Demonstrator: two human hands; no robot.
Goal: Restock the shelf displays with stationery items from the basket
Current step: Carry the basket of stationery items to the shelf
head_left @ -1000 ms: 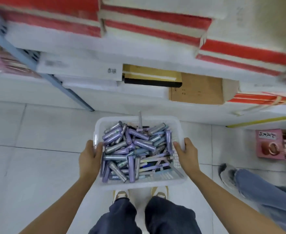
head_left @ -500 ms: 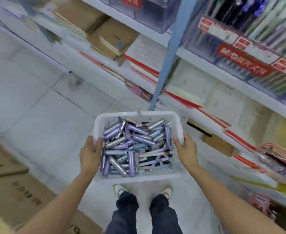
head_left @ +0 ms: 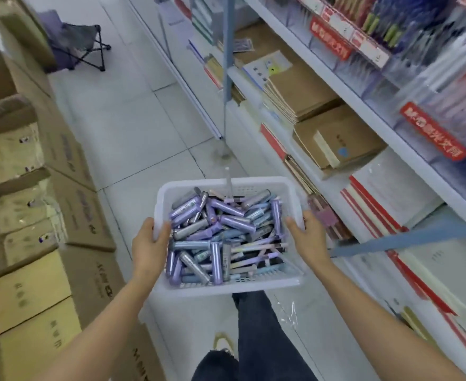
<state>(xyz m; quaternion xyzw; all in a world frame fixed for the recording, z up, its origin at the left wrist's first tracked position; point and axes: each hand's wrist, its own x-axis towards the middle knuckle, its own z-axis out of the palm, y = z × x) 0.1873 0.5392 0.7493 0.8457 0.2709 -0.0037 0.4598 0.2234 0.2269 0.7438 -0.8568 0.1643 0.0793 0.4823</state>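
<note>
Left hand (head_left: 149,250) and right hand (head_left: 308,240) clasp opposite rims of the white slotted plastic basket (head_left: 193,185). Heaped purple-and-silver stationery tubes (head_left: 226,229) suggest restocking has barely begun.

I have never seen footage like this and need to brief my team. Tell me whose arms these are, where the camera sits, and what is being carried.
There is no machine here: a person works with bare hands. The camera is worn on the person's head and looks forward and down, so you see their own arms from above. The left hand and the right hand each grip one side of a white plastic basket, carried above the tiled floor. It is heaped with stationery items, mostly purple and grey tubes and pens. To the right stand the shop shelves with stacks of brown notebooks. To the left is a row of cardboard boxes.
</note>
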